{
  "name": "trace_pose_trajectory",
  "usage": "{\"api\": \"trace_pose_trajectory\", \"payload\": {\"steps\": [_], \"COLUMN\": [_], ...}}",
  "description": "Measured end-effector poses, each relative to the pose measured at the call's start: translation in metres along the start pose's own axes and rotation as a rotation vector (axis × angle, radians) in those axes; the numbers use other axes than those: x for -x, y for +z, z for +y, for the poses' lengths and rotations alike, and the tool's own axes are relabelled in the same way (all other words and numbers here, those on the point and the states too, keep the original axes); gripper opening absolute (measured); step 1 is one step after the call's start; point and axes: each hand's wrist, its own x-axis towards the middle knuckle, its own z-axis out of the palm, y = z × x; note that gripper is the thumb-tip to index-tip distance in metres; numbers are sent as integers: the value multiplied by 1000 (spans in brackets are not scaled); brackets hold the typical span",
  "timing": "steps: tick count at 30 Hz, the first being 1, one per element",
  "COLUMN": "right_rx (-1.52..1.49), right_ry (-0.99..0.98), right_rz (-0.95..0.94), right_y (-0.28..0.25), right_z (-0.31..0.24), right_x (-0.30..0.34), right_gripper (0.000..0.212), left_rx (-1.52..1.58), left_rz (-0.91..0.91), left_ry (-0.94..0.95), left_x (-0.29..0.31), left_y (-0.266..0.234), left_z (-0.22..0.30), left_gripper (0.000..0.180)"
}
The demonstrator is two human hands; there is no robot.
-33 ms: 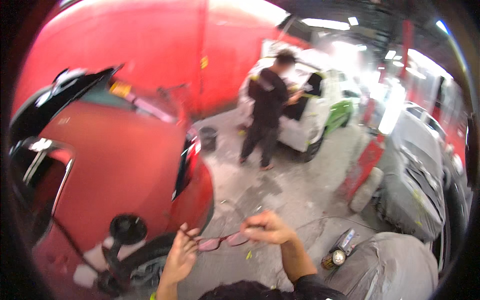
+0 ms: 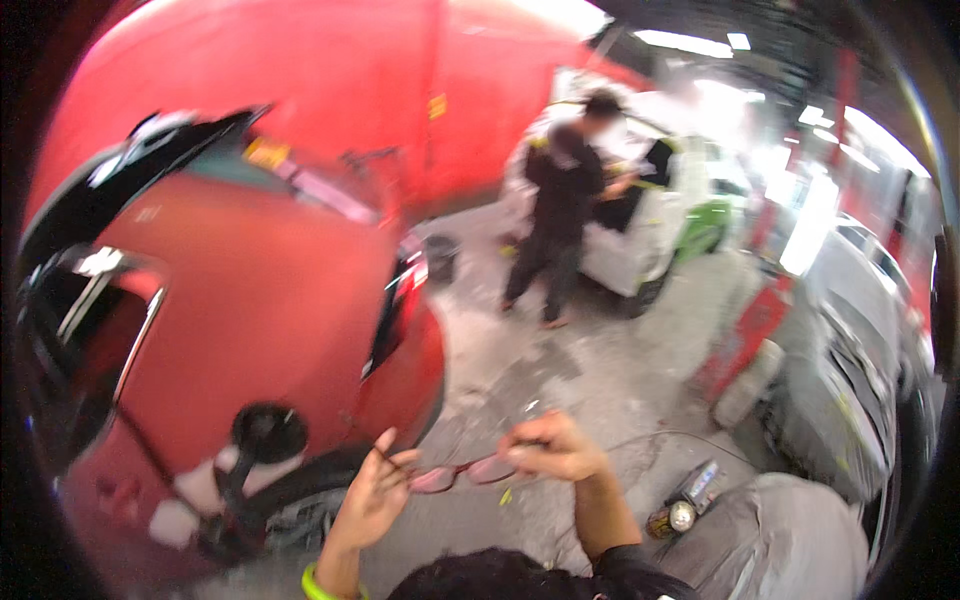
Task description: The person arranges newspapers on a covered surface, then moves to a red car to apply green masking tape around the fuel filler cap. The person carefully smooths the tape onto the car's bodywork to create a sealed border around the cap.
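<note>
Both hands up front holding pink-lensed glasses: left hand pinches one temple, right hand pinches other end; likely next: steady two-hand grip w/ arms unfolded.

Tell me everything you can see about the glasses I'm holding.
The glasses have a thin dark reddish frame with two pink-tinted lenses. They lie roughly level, held out over the grey floor beside the red car. The left hand pinches one end, the right hand the other. Blur hides finer detail.
</note>
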Motion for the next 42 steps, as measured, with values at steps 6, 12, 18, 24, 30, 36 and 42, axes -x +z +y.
{"api": "trace_pose_trajectory", "payload": {"steps": [6,12,18,24,30,36,42], "right_rx": [-241,-258,-244,-315,-448,-503,-744], "right_ry": [86,-38,-311,-331,-734,-960,-979], "right_rz": [-71,-153,-156,38,269,20,-205], "right_y": [16,62,67,33,23,32,45], "right_z": [21,43,26,-10,-37,-61,-82], "right_x": [-45,-83,-114,-86,-69,-88,-95], "right_gripper": [24,23,16,18,11,7,33], "left_rx": [-181,-518,-561,-456,-424,-486,-385], "left_rz": [62,496,657,489,184,-18,62], "left_ry": [-55,65,317,519,759,908,942], "left_x": [17,65,51,15,-15,4,45], "left_y": [-24,-28,-17,14,32,14,42], "left_z": [32,48,73,104,129,147,180], "left_gripper": [25,17,21,25,25,27,23]}}
